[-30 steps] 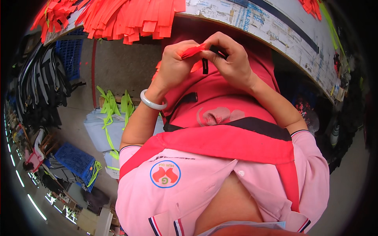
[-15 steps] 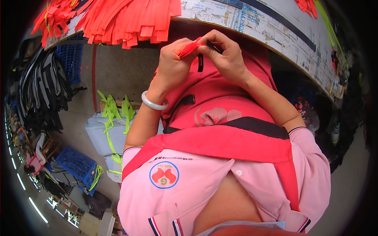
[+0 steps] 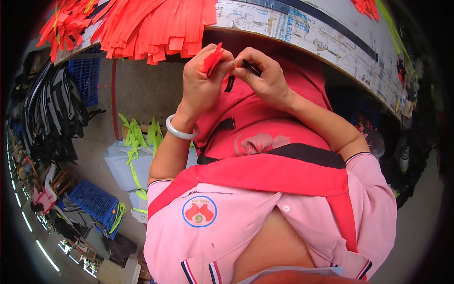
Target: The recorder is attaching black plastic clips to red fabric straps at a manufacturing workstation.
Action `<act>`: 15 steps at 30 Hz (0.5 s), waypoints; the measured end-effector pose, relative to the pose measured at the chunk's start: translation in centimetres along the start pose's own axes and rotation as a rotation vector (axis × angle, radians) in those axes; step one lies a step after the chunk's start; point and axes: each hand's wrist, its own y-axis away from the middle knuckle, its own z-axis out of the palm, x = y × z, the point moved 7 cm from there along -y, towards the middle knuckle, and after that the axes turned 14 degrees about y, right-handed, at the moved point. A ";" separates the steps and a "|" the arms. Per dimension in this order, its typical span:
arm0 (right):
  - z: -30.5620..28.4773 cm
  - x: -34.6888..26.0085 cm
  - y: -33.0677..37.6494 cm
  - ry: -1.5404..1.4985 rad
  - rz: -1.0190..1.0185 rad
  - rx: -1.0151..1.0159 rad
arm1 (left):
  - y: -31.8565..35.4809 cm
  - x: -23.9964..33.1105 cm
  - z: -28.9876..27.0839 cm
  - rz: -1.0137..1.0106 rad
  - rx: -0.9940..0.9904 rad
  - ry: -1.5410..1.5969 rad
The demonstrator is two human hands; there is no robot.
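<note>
The folded red fabric strip is in the left hand, in front of the red apron. The left hand is clenched around it; the right hand pinches a black strap. Step in hand: apparently, working strip and strap together. The next move appears to require firm grips. Red strips overhang the counter. Contents of both blue crates are indeterminable.

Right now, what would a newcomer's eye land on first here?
Probably the bright red strips hanging over the table's edge, upper left. Then, over the red apron, the left hand holding a red piece, close beside the right hand gripping a black strip.
</note>
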 end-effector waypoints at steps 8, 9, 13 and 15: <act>0.6 0.4 -0.3 0.109 -0.085 -0.044 | 0.4 0.6 0.1 0.086 -0.057 -0.127; 0.6 0.1 -0.4 0.110 -0.086 -0.046 | 0.5 0.7 0.0 0.111 -0.049 -0.157; 0.1 0.8 -0.4 0.051 0.020 -0.050 | 0.8 -0.9 -0.6 0.038 0.047 -0.031; -0.3 0.8 -0.3 0.008 0.047 -0.021 | 0.8 -2.4 -0.8 -0.146 0.119 0.227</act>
